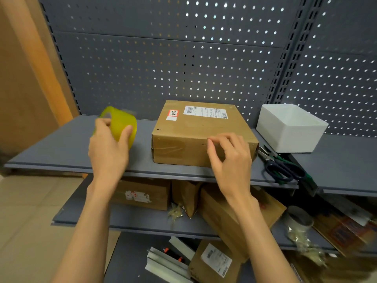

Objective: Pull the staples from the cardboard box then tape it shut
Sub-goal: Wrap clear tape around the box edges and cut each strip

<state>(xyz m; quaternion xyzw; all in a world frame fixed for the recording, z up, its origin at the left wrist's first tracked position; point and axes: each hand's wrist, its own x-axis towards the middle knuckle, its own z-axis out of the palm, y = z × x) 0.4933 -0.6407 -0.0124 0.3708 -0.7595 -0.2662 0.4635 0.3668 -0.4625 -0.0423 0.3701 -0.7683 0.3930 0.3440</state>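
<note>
While the lower shelves nearest the viewer carry several brown boxes [142, 194] and a heap of pale metal strips [167, 262], both forearms reach up over them to the grey upper shelf [51, 148]. The left hand [108, 148] has its grip closed round a yellow-green tape roll [120, 123], thumb at the left, fingers across the roll's outer face; the roll is slightly blurred and stands to the left of the cardboard box [200, 133], apart from it. The right hand [230, 158] rests against the box's near front edge with fingers curled and fingertips at the top rim; whether its grip pinches anything there I cannot tell. The box sits flat in the middle of the shelf, flaps down, with a white shipping label and a red-bordered sticker near its far edge. Just right of it lie dark-handled scissors [285, 168] beside green-handled pliers [271, 154]. Beyond them stands a white open container [291, 129]. Behind everything rises a grey pegboard wall [183, 48].
</note>
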